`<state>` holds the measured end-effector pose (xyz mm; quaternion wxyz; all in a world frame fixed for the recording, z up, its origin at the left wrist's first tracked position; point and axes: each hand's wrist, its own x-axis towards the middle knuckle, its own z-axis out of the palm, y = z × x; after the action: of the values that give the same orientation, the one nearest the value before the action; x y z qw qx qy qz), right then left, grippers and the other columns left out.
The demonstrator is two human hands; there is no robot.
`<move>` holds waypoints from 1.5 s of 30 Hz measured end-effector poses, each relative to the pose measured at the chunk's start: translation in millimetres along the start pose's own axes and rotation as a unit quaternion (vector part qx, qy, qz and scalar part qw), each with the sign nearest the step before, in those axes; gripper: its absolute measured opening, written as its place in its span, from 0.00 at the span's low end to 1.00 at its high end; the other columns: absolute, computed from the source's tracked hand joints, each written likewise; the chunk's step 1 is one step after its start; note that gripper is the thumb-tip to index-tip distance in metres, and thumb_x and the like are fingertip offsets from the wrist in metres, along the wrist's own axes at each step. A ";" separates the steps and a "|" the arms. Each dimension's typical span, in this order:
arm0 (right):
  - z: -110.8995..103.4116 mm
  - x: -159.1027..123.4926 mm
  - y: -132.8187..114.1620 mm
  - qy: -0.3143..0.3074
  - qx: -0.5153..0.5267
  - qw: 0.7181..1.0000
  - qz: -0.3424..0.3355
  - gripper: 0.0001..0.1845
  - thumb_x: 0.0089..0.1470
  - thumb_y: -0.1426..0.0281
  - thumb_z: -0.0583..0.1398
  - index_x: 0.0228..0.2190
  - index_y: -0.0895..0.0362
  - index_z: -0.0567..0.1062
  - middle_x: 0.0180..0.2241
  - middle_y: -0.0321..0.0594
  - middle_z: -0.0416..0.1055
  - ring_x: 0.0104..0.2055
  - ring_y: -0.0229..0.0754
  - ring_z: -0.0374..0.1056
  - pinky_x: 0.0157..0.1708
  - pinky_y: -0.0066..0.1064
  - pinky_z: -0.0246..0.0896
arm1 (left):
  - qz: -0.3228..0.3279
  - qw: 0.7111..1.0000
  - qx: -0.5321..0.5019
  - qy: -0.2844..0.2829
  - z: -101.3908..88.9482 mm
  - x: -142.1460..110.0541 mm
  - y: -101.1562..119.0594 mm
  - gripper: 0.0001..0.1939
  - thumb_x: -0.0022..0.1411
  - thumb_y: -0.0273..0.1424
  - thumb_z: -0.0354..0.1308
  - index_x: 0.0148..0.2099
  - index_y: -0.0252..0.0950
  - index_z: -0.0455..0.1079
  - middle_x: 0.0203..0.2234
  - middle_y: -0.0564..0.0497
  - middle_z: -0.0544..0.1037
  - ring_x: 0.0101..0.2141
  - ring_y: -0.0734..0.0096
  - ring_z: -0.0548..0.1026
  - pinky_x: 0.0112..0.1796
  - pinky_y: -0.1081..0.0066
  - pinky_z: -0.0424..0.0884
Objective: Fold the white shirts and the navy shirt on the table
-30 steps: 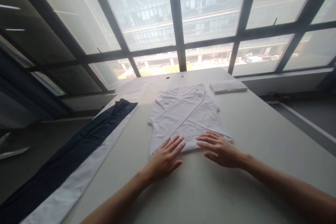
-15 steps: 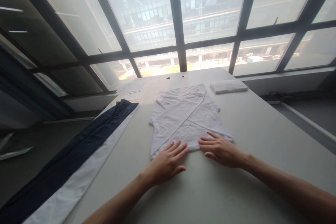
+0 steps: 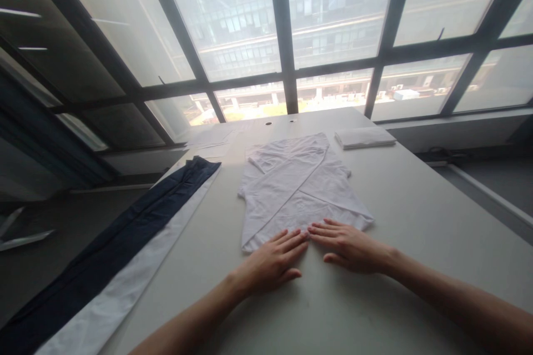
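Observation:
A white short-sleeved garment (image 3: 291, 183), apparently a shirt, lies spread on the white table with diagonal folds crossing its front. My left hand (image 3: 277, 260) rests flat at its near edge, left of the middle, fingers stretched out and thumb apart. Beside it, my right hand (image 3: 345, 244) lies flat on the same edge, its fingers pointing left. The fingertips of both hands nearly meet over the hem. Neither hand grips the cloth.
Along the table's left side runs a dark navy cloth (image 3: 137, 219) over a white cloth (image 3: 125, 283). A folded white cloth (image 3: 365, 137) lies at the back right. Thin white sheets (image 3: 210, 138) lie at the back left. Tall windows (image 3: 233, 16) stand behind the table (image 3: 416, 266).
My right hand has slid left along the near hem, toward the left hand. The left hand has shifted slightly right and nearer to me. The garment stays in place.

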<state>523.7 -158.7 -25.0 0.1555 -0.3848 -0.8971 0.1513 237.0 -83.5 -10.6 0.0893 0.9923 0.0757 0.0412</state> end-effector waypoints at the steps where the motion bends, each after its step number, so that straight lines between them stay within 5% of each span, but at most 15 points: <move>1: -0.2 0.1 0.4 0.008 -0.007 1.000 0.007 0.35 0.68 0.57 0.53 0.70 0.54 0.53 0.69 0.48 0.55 0.71 0.50 0.49 0.70 0.50 0.41 | 0.000 1.000 0.002 0.002 -1.0 0.3 0.5 0.34 0.73 0.42 0.53 0.74 0.37 0.49 0.70 0.41 0.53 0.69 0.55 0.51 0.67 0.53 0.53; 7: 1.9 9.1 -0.8 0.053 -0.058 0.995 0.053 0.40 0.67 0.57 0.54 0.71 0.57 0.45 0.71 0.49 0.45 0.74 0.51 0.38 0.71 0.53 0.34 | -0.045 0.997 0.029 0.056 -5.6 4.9 1.0 0.31 0.74 0.43 0.49 0.74 0.41 0.50 0.69 0.44 0.59 0.68 0.56 0.55 0.65 0.54 0.57; 15: 3.0 10.5 -0.5 0.014 -0.048 0.996 0.080 0.41 0.65 0.53 0.55 0.71 0.55 0.49 0.71 0.49 0.48 0.73 0.50 0.42 0.71 0.52 0.34 | -0.114 0.992 0.053 0.013 9.3 1.9 -14.0 0.35 0.72 0.50 0.48 0.74 0.42 0.50 0.71 0.43 0.52 0.70 0.46 0.49 0.64 0.45 0.55; 24: 7.1 5.8 5.9 0.054 -0.082 0.988 0.118 0.37 0.66 0.53 0.54 0.69 0.56 0.55 0.70 0.50 0.50 0.72 0.52 0.45 0.70 0.54 0.37 | -0.135 0.989 0.062 0.020 11.2 -1.0 -11.8 0.33 0.72 0.50 0.49 0.73 0.45 0.53 0.71 0.41 0.53 0.69 0.42 0.51 0.63 0.43 0.56; 36: 11.2 4.0 10.6 0.074 -0.094 0.981 0.154 0.34 0.68 0.55 0.51 0.68 0.58 0.58 0.70 0.50 0.51 0.72 0.52 0.46 0.70 0.53 0.40 | -0.148 0.987 0.049 0.028 13.5 -2.7 -13.2 0.30 0.74 0.47 0.48 0.73 0.49 0.52 0.71 0.46 0.53 0.69 0.47 0.50 0.64 0.45 0.55; 45: 11.4 2.9 14.8 0.077 -0.090 0.983 0.143 0.32 0.68 0.56 0.51 0.67 0.56 0.59 0.70 0.50 0.52 0.72 0.52 0.46 0.69 0.55 0.41 | -0.149 0.988 0.027 0.022 17.5 -4.3 -16.3 0.33 0.74 0.46 0.48 0.74 0.40 0.50 0.71 0.41 0.50 0.70 0.49 0.46 0.65 0.46 0.53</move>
<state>526.8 -148.6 -40.7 0.1654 -0.5317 -0.8284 0.0606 232.0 -71.3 -31.0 0.0664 0.9708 0.2256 0.0469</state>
